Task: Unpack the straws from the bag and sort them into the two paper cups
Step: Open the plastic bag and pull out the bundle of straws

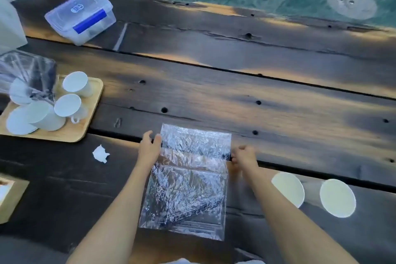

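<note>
Crinkly clear bag (pixel 188 178) lies flat on the dark wooden table (pixel 278 96), straws inside it near the close end. Left hand (pixel 149 148) pinches the bag's left edge up by the far end, right hand (pixel 244 156) pinches the right edge. Two paper cups (pixel 288 188) (pixel 337 197) sit just right of the bag, close together. Tray (pixel 90 118) of cups off to the left

Bare planks (pixel 278 96) lie beyond the bag (pixel 188 178); paper cups (pixel 288 192) crowd its right.
</note>
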Tool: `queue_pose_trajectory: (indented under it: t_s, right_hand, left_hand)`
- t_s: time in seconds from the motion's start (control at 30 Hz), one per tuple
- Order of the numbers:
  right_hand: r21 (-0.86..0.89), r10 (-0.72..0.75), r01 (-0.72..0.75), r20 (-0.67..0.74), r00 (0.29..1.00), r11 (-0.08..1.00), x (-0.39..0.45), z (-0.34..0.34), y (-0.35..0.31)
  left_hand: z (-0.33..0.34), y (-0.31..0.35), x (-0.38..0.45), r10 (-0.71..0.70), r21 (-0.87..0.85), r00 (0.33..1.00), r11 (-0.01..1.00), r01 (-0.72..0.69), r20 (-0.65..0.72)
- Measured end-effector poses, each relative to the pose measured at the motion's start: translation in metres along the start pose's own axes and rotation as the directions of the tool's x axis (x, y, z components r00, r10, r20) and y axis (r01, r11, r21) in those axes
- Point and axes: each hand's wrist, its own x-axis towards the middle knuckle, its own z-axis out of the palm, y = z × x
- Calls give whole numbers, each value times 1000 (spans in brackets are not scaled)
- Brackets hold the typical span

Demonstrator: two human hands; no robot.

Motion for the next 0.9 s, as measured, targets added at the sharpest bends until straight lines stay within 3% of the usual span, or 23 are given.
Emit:
queue_pose_trajectory:
  t_s: [0.13,0.27,0.43,0.53,0.77,0.9]
  right_hand:
    - [-29,56,-54,70,996,998,14,12,16]
    - [-2,-22,22,5,1000,1000,-14,7,1]
    - [80,-213,207,77,974,975,-61,-12,-15]
    - [214,-280,243,167,945,946,-99,-25,-16]
    - [298,-441,379,180,879,876,-176,-65,19]
    - [388,-418,330,167,893,860,-211,-82,50]
  left_hand:
    - [5,5,12,-67,26,998,997,67,-11]
    - [2,1,14,-72,-21,994,997,70,-79]
    - [-14,2,-22,73,-180,997,981,-77,-30]
    - [-27,-4,-56,170,-244,985,954,-173,-33]
    - [-55,-32,-118,218,-472,972,850,-233,-88]
    - [-59,-39,-166,273,-591,962,773,-232,-21]
